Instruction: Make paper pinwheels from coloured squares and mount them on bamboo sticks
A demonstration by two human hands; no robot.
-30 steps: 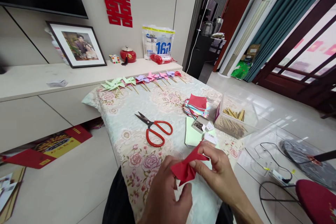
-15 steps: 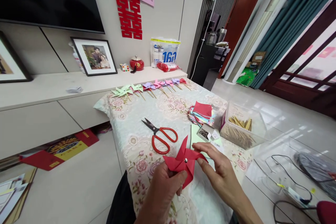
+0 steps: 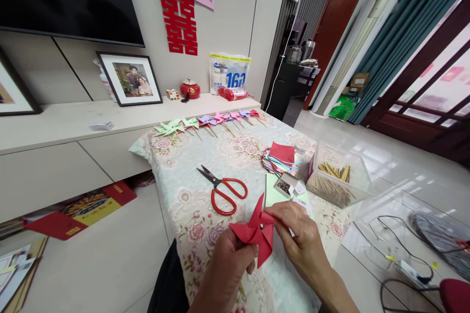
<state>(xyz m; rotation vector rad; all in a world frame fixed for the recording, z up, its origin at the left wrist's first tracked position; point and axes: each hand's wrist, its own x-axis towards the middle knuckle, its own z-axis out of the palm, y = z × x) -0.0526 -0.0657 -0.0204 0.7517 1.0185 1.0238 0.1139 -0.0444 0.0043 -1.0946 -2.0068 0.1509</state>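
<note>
A red paper pinwheel [image 3: 260, 234] with a silver pin at its centre is held above the near part of the table. My left hand [image 3: 233, 257] is closed on it from the lower left, its thumb in front and its other fingers behind the paper. From the right, my right hand [image 3: 299, 230] pinches one blade between thumb and fingers. Just beyond the pinwheel lie scissors [image 3: 223, 190] with red handles, their blades slightly apart. A small box of metal pins [image 3: 286, 186] rests on pale green paper [image 3: 270, 190] past my right hand.
Finished pinwheels [image 3: 220, 120] on sticks line the table's far edge. A stack of coloured paper squares [image 3: 282, 154] lies at the right, beside a clear plastic box [image 3: 340, 178] of wooden sticks. A white cabinet [image 3: 66, 129] runs behind; cables [image 3: 407, 244] lie on the floor.
My right hand has moved slightly left, and its fingers have closed in on the pinwheel's right blade, pressing it inward. The pinwheel has turned a little. My left hand keeps its hold.
</note>
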